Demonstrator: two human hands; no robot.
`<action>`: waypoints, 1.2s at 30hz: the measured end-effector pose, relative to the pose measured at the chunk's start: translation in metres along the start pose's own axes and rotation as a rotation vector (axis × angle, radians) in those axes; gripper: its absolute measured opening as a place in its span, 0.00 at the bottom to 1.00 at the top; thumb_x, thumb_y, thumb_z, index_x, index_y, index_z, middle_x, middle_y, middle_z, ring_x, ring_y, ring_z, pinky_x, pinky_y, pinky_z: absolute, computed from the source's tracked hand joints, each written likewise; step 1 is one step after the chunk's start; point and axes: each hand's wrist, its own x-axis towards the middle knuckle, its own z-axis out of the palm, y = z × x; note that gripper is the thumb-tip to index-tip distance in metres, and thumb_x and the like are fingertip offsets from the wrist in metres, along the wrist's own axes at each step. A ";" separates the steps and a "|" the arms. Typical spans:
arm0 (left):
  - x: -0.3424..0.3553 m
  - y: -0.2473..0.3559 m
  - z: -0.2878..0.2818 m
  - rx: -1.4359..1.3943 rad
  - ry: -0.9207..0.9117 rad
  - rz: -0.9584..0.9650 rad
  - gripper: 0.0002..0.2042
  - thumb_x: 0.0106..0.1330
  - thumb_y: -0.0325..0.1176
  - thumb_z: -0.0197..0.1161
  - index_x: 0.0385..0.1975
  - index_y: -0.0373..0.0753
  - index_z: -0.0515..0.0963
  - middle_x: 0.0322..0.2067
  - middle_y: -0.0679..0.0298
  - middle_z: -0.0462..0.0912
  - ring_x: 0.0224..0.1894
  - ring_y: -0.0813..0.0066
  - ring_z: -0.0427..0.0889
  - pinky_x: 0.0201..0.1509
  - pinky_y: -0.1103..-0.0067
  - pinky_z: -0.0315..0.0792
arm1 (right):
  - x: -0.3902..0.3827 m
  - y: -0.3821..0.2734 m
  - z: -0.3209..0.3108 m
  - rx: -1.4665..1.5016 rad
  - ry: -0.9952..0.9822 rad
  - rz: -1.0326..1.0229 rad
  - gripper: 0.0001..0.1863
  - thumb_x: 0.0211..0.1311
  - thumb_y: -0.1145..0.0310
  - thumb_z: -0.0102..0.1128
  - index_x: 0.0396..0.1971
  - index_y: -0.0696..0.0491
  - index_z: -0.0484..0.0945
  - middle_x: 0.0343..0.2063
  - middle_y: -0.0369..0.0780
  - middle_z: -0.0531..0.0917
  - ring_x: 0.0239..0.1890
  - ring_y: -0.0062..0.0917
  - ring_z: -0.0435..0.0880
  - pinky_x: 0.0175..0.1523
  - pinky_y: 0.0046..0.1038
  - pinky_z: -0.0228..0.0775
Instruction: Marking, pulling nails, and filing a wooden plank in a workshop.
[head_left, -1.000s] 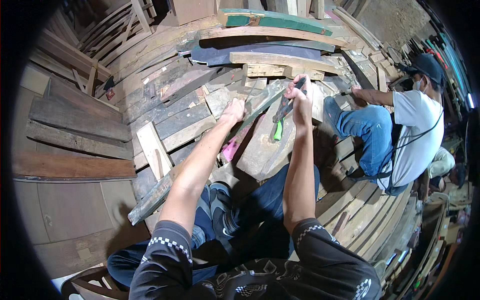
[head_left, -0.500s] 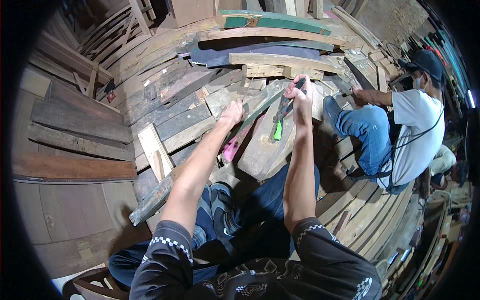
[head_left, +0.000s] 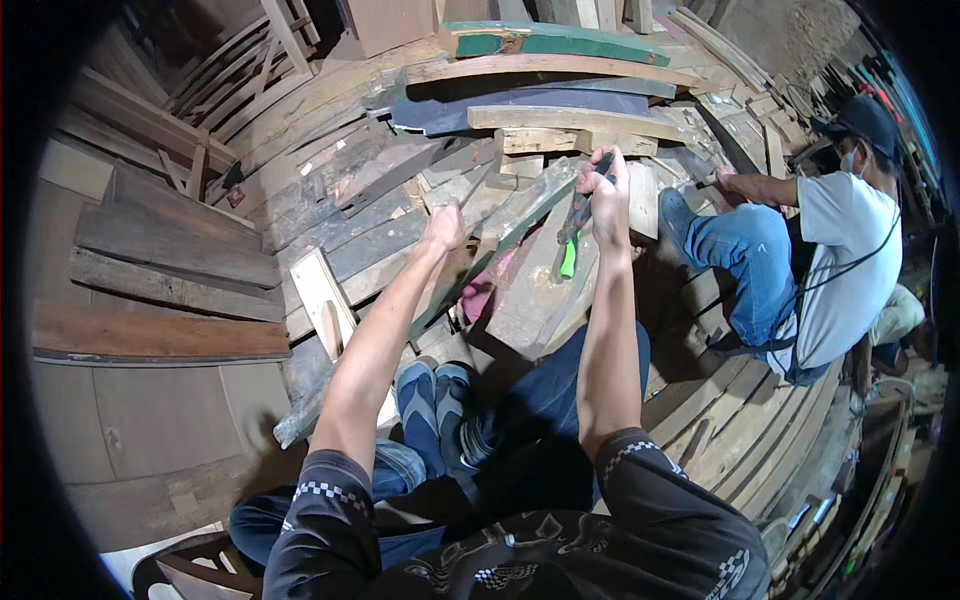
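Note:
My left hand (head_left: 445,227) is closed in a fist above a long weathered plank (head_left: 500,245) with a dark green edge. What its fingers hold, if anything, is hidden. Further right, my right hand (head_left: 608,195) grips a dark, long hand tool (head_left: 578,213) whose black end sticks up past the thumb; its exact kind is unclear. A bright green handle-like piece (head_left: 568,258) shows just below that tool, over a wide grey wooden board (head_left: 540,290). Whether the green piece joins the tool cannot be made out. Pink cloth-like material (head_left: 478,298) lies between the planks.
Curved timbers, one painted green (head_left: 555,43), lie stacked ahead. A person in a white shirt (head_left: 850,230) sits close on my right, one boot (head_left: 678,215) near my right hand. Boards (head_left: 160,330) lean at left. A pale offcut (head_left: 322,290) lies near my left forearm.
My left hand has moved left, away from the right hand. My right hand keeps its hold on the dark tool. The whole view has shifted slightly.

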 end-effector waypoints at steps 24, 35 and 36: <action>-0.050 0.028 0.014 0.121 -0.044 0.104 0.31 0.44 0.39 0.75 0.47 0.33 0.69 0.46 0.44 0.75 0.44 0.43 0.78 0.46 0.60 0.76 | -0.007 -0.016 0.016 0.025 0.018 0.034 0.14 0.40 0.81 0.46 0.31 0.52 0.65 0.23 0.33 0.69 0.23 0.18 0.69 0.24 0.17 0.63; -0.046 0.031 0.004 0.058 -0.066 0.194 0.18 0.48 0.26 0.63 0.42 0.44 0.79 0.46 0.55 0.78 0.42 0.51 0.81 0.44 0.64 0.77 | -0.007 -0.014 0.014 0.010 0.055 0.056 0.11 0.44 0.80 0.45 0.31 0.51 0.65 0.22 0.32 0.69 0.22 0.15 0.67 0.23 0.18 0.59; -0.046 0.031 0.006 0.056 -0.067 0.195 0.18 0.48 0.26 0.63 0.42 0.44 0.79 0.46 0.55 0.78 0.42 0.51 0.81 0.44 0.64 0.77 | -0.006 -0.014 0.012 -0.006 0.043 0.058 0.12 0.43 0.81 0.45 0.31 0.52 0.64 0.22 0.32 0.68 0.23 0.16 0.66 0.24 0.18 0.59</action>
